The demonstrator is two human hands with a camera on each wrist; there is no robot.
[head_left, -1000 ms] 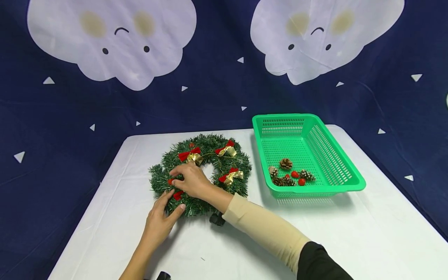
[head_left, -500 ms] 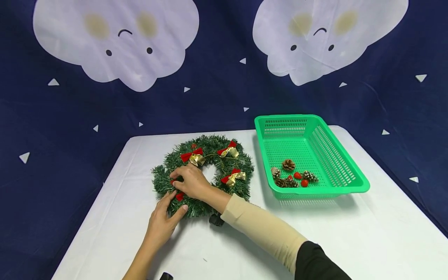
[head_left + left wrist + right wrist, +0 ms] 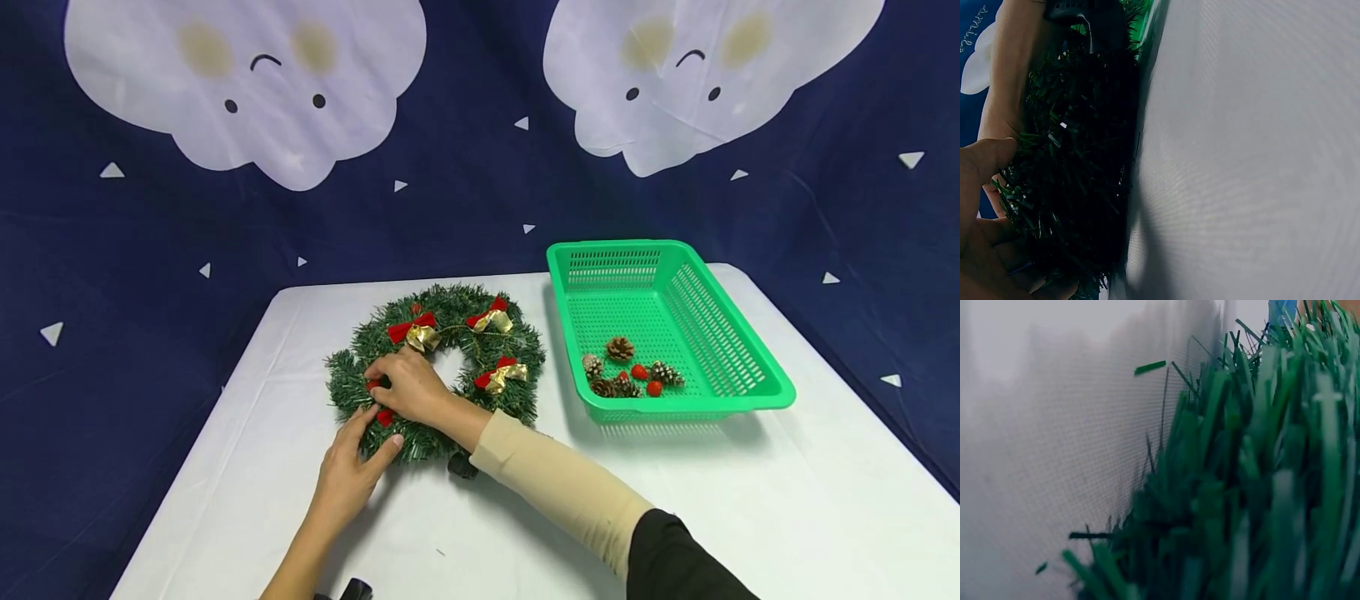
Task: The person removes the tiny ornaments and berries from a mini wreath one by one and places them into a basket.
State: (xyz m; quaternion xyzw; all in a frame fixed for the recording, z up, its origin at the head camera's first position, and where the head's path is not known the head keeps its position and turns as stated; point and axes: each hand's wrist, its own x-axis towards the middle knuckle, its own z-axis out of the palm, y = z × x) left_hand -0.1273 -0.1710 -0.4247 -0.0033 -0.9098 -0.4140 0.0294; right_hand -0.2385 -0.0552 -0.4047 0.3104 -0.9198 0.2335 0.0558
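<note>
A green wreath (image 3: 521, 337) lies on the white table, with several red-and-gold bows on it. My right hand (image 3: 408, 385) reaches over its left side and pinches a red berry (image 3: 373, 385) among the needles. My left hand (image 3: 348, 475) holds the wreath's near-left edge, its thumb and fingers spread around the greenery. A red bow (image 3: 385, 417) shows between my two hands. The left wrist view has the left thumb (image 3: 991, 156) against the dark needles and the fingers lower down. Close-up green needles (image 3: 1241, 487) fill much of the right wrist view, where the right hand is hidden.
A green plastic basket (image 3: 720, 325) stands to the right of the wreath. In its near-left corner lie several pine cones (image 3: 619, 348) and red berries (image 3: 654, 388). A black wrist camera (image 3: 461, 465) is by the wreath's near edge. Behind hangs a dark blue cloth (image 3: 465, 225) with clouds.
The head view has shifted slightly. My right fingers stay at the same spot on the wreath, now covering more of the red berry; the left hand keeps its place.
</note>
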